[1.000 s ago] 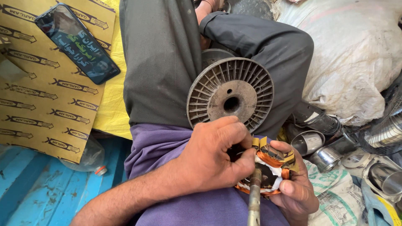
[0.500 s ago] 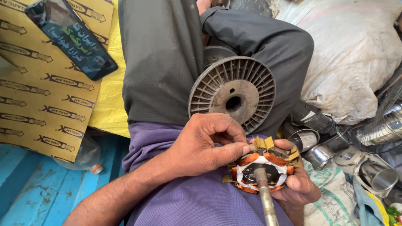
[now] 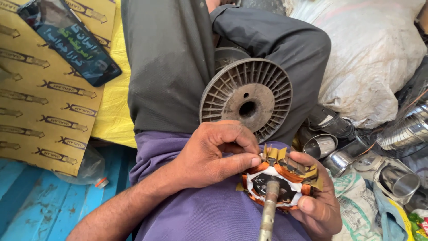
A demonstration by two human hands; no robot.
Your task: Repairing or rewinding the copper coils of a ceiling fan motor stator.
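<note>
My right hand [image 3: 319, 206] cradles a small motor winding [image 3: 285, 177] from below: orange copper coils, white insulation and tan paper strips sticking up at its top. A grey metal shaft [image 3: 269, 210] runs through its middle toward me. My left hand [image 3: 214, 156] reaches in from the lower left, thumb and forefinger pinched at the coil's upper left edge beside the paper strips. Both hands rest over my purple-clothed lap. Just behind them a grey ribbed plastic spool [image 3: 247, 100] leans against my dark trouser leg.
A dark phone [image 3: 69, 42] lies on yellow printed cardboard [image 3: 40, 116] at the left. A clear plastic bottle [image 3: 87, 168] lies on blue wooden boards [image 3: 35, 209]. Several shiny metal cans [image 3: 322, 145] and a big white sack [image 3: 370, 58] crowd the right side.
My left hand has drawn back from covering the winding and now only pinches its upper edge. The winding's face and shaft show more fully, a little further right.
</note>
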